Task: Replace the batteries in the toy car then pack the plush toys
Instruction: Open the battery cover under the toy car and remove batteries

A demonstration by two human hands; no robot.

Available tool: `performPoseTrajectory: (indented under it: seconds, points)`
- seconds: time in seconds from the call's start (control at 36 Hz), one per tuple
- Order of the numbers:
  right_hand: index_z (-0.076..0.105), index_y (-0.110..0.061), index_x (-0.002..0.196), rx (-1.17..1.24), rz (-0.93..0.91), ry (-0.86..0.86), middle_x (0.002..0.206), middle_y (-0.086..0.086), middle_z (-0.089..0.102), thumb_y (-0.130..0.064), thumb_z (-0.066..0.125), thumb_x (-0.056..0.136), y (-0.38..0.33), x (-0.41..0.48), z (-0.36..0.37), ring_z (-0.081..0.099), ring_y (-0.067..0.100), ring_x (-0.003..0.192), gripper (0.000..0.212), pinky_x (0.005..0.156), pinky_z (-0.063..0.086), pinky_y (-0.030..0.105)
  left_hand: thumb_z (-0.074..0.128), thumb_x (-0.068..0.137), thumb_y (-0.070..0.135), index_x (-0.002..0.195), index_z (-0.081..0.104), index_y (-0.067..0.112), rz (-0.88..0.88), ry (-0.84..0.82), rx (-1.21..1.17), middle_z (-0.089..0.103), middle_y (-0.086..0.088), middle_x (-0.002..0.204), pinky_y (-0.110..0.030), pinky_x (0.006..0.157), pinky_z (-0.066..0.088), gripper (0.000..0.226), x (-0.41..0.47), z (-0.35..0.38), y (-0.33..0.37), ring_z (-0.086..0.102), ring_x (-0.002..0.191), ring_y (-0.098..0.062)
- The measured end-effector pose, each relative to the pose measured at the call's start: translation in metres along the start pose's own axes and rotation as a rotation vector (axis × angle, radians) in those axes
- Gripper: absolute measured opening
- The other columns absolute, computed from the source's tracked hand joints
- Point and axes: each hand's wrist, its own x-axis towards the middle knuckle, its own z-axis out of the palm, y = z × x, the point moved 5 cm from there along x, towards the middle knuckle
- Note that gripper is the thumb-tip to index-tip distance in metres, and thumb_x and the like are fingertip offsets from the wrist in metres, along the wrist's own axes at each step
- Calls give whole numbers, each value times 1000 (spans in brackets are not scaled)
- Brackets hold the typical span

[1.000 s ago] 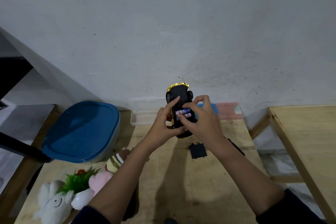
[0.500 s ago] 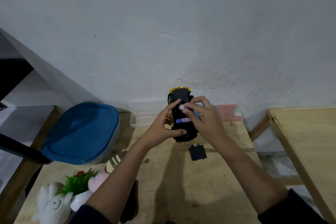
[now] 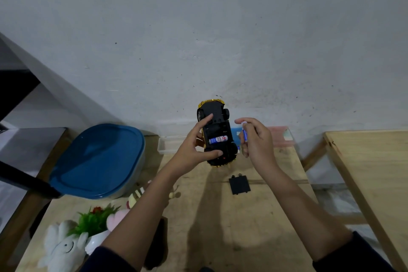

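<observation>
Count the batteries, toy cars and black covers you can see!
Batteries: 2 (seated battery in the toy car, loose battery pinched by the right hand)
Toy cars: 1
Black covers: 1 (battery cover on the table)
Total: 4
</observation>
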Motion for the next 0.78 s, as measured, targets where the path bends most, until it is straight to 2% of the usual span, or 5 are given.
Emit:
performPoseTrajectory:
  seconds: [0.22, 0.36, 0.5, 0.69, 0.78]
  points:
    - [53, -8, 85, 271, 220, -35, 67, 7, 54, -12, 46, 96, 4, 4, 9, 63, 13, 54, 14, 51, 54, 20, 78, 75, 11, 131, 30, 52, 29, 48, -1, 43, 19, 127, -8, 77, 45, 85, 1, -6, 8, 50, 86, 12]
    - [56, -13, 78, -18, 165, -125, 69, 1, 51, -9, 47, 93, 4, 5, 11, 40, 2, 40, 18, 39, 32, 14, 77, 74, 10, 135, 30, 48, 31, 85, -22, 42, 19, 126, -11, 77, 48, 85, -1, -6, 9, 50, 86, 14]
    - [70, -6, 94, -318, -114, -51, 87, -1, 66, -9, 51, 92, -7, 0, 13, 58, 3, 79, 19, 61, 45, 4, 78, 74, 12, 139, 31, 45, 36, 143, -16, 43, 13, 129, -15, 80, 49, 87, 0, -5, 8, 51, 90, 9]
    - [69, -6, 100, -338, -157, -16, 95, 5, 69, -11, 52, 92, -11, -2, 19, 62, 15, 88, 20, 77, 52, 29, 79, 73, 12, 135, 32, 53, 40, 203, -27, 45, -6, 123, -37, 86, 55, 88, -1, -4, 11, 54, 103, -19]
    - [70, -6, 97, -306, -142, -4, 89, 2, 67, -9, 51, 92, -11, -2, 18, 62, 14, 86, 20, 76, 52, 30, 78, 74, 11, 135, 33, 52, 54, 196, -28, 43, -2, 125, -33, 84, 56, 87, -2, -2, 13, 53, 103, -17]
